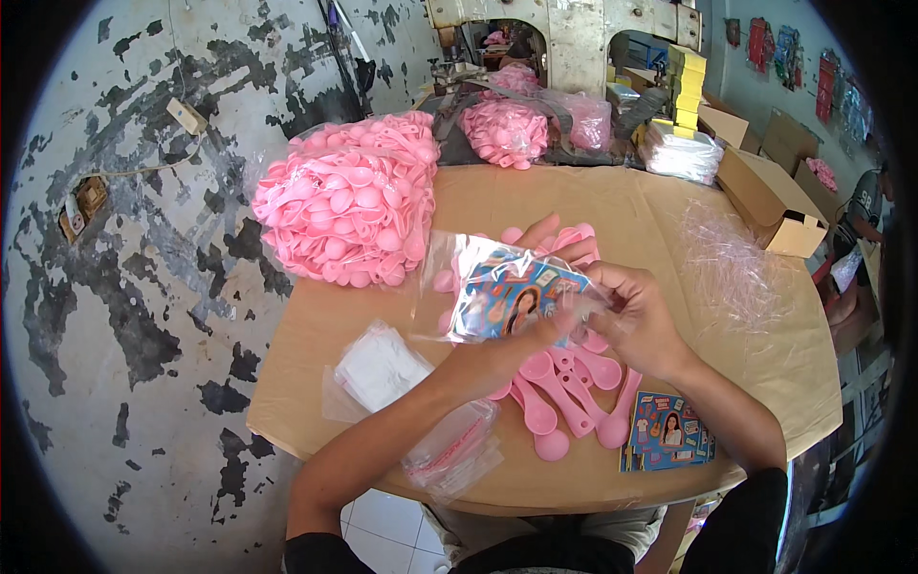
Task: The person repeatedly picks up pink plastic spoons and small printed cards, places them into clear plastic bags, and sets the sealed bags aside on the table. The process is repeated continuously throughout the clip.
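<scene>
A clear plastic bag [440, 297] with a blue printed card [492, 287] in it is held up over the middle of the table. My left hand [535, 337] grips it from below and behind, thumb in front and fingers showing past its upper edge. At the bag's right end, my right hand [643, 320] pinches the plastic with bent fingers. Loose pink plastic spoons [537, 413] lie on the table beneath and behind both hands. Close to my right forearm is a small pile of blue printed cards [660, 457]. Flat clear bags [454, 454] lie under my left forearm.
A stack of white packets [378, 368] sits left of my left forearm. Behind it stands a big clear sack of pink spoons [349, 206]. Crumpled clear film [732, 268] and an open cardboard box [773, 201] are at right. A pale machine [579, 48] stands behind the table [316, 373].
</scene>
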Tool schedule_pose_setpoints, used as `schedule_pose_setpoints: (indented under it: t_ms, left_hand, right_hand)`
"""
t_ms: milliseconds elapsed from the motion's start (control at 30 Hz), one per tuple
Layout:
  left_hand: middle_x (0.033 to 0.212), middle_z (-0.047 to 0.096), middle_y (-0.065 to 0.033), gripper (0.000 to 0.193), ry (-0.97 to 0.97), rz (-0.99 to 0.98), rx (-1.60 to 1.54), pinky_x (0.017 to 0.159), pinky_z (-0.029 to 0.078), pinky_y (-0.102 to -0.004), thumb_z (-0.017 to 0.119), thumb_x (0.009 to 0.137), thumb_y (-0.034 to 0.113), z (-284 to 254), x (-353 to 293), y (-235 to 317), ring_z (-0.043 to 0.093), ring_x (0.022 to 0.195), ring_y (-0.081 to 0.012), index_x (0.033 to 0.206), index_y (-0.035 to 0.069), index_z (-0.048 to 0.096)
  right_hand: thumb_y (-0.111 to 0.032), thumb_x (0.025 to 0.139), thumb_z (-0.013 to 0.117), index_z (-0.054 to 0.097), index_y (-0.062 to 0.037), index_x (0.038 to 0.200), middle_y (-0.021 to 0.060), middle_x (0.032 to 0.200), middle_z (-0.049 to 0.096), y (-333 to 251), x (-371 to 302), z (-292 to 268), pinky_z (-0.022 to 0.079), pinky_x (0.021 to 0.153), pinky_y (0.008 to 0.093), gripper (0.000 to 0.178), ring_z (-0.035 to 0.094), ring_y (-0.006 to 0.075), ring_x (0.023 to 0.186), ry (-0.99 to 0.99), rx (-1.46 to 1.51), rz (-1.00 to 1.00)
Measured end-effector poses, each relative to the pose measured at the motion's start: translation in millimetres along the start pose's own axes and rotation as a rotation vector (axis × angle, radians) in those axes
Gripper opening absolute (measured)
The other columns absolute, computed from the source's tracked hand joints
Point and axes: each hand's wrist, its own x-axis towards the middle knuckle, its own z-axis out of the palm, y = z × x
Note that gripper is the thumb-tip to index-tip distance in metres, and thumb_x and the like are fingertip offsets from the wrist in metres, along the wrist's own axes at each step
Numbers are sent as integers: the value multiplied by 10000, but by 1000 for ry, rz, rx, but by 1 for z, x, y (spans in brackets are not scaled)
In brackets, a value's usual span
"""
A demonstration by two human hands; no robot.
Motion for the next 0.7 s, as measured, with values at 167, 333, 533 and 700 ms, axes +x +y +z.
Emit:
schedule_pose_setpoints:
  t_ms: [167,333,533,700]
  left_hand:
    - [1431,404,-116,695,-147,91,145,1052,380,-340,767,776,107,-6,-3,-4,408,1306,-202,1367,32,408]
    - [1340,494,-102,600,-122,-60,202,973,457,-323,790,745,73,2,-9,-5,493,1218,-183,1258,53,480]
    - [1182,574,-120,538,146,109,124,868,540,-339,788,714,-21,-16,-3,5,589,1073,-192,1149,50,479]
    - [1313,511,-165,503,96,178,362,907,520,-350,736,745,-60,-33,4,15,564,1126,-222,1155,64,473]
  right_hand:
    - [-1,884,599,646,2,1019,4,866,624,1,0,3,458,620,218,143,553,40,723,-98,-51,-104]
    - [-100,916,618,613,3,986,67,852,635,-3,-2,12,455,549,224,124,570,68,718,-58,-28,8]
    - [-305,993,495,616,-16,1010,58,798,624,-19,-2,1,463,460,216,313,566,60,611,-49,394,184]
    - [-370,1003,455,634,-17,911,31,755,616,-25,3,-22,459,448,221,406,572,79,583,-13,-251,106]
